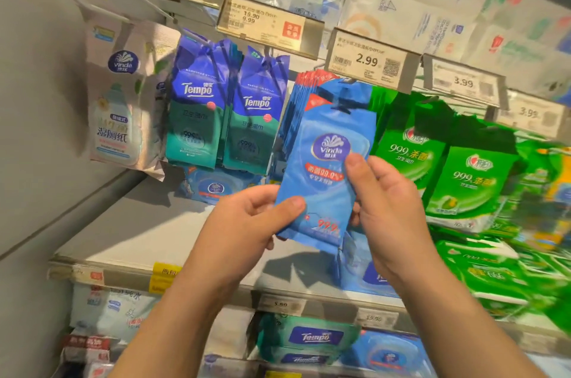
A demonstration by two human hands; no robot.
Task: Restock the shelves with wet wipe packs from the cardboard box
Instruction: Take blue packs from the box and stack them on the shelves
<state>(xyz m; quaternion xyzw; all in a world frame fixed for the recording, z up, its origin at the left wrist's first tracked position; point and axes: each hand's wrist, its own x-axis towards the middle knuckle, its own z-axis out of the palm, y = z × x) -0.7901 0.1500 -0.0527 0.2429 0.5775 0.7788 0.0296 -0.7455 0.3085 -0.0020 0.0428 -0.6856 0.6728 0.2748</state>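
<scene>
Held pack: we hold a flat, glossy light-blue Vinda wipe pack, a soft rectangular pouch with a darker hang tab at its top, tilted slightly and raised in front of the hooks.
Left hand: our left hand grips the pack's lower left corner, thumb pressed on the front film, fingers curled behind.
Right hand: our right hand pinches the pack's right edge, thumb near the round logo, fingers wrapped behind.
Hanging row: just behind the held pack, a tight stack of blue packs with red top edges hangs from a peg under the 2.99 price tag.
Left neighbours: two shiny blue-and-teal Tempo packs hang side by side; further left hangs a pale, matte Vinda pouch printed with a bottle shape.
Right neighbours: glossy green packs hang and pile, crinkled and blurred toward the edge.
Shelf: a smooth grey shelf board lies below, with flat blue packs lying at its back.
Cardboard box: we cannot see it in this view.
</scene>
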